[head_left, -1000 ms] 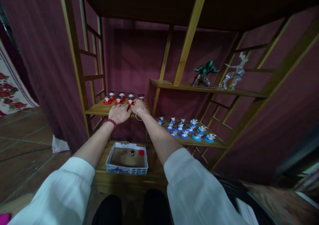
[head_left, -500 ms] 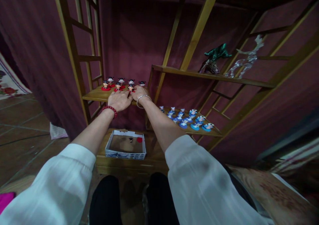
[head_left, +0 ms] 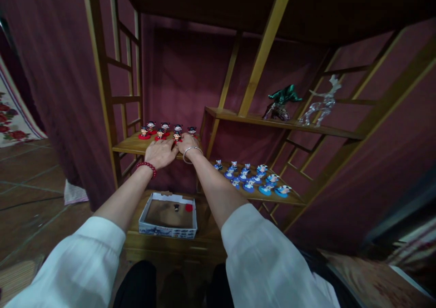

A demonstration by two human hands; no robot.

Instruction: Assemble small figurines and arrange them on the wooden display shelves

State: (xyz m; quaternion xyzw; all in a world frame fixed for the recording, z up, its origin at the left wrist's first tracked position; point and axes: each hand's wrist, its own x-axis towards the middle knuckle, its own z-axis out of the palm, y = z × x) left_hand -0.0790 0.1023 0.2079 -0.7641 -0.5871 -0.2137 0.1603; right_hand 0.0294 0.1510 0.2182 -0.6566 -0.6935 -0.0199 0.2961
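Note:
Small figurines with black hair and red bases stand in two rows on the left shelf [head_left: 127, 145]. My left hand [head_left: 159, 154], with a red bead bracelet [head_left: 150, 166] at its wrist, rests at the shelf's front edge, just before the front row. Its fingers look extended and its thumb points toward the rightmost front figurine [head_left: 176, 136]. Against that figurine's right side is my right hand [head_left: 186, 143], fingers closed at its base, partly hidden. A silver bangle [head_left: 191, 151] circles the right wrist. Behind the right hand stands another figurine [head_left: 192, 130].
Below, an open cardboard box [head_left: 167, 231] holds a small dark piece [head_left: 176, 207] and a red disc [head_left: 189, 207]. Blue-based figurines [head_left: 249, 184] fill the lower right shelf. A green ornament [head_left: 284, 96] and a clear deer figure [head_left: 320, 106] stand on the upper shelf.
The view has tilted up, so the shelves, hands and box sit lower in the picture. Both hands remain at the same front figurine, with little visible movement.

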